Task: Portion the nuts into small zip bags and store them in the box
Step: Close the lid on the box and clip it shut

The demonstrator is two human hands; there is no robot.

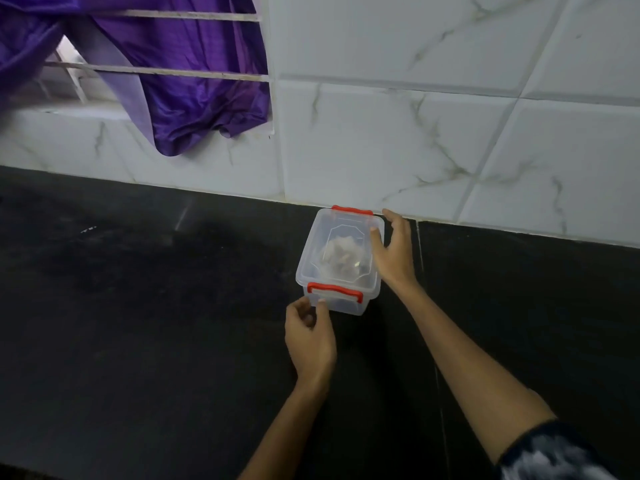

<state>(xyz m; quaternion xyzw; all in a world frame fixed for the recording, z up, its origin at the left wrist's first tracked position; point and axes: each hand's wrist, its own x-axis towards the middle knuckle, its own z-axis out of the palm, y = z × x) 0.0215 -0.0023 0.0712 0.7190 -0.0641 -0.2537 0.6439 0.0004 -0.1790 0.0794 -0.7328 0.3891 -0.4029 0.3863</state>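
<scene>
Box (pixel 341 258) on bench (pixel 138 341) by tiled wall, lid on, red latches down | bagged nuts (pixel 341 259) inside | my left hand (pixel 310 336) loosely curled at near latch, right hand (pixel 393 251) spread on lid edge | storing looks nearly finished

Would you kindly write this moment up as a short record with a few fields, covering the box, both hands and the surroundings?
box: clear plastic box, lid on, red clips at near and far ends
contents: crumpled bags visible through lid, details unclear
left hand: left hand at near left corner, fingers by the red clip
right hand: right hand open against the right side
surface: black counter
backdrop: white tiled wall, purple cloth on window bars
</scene>
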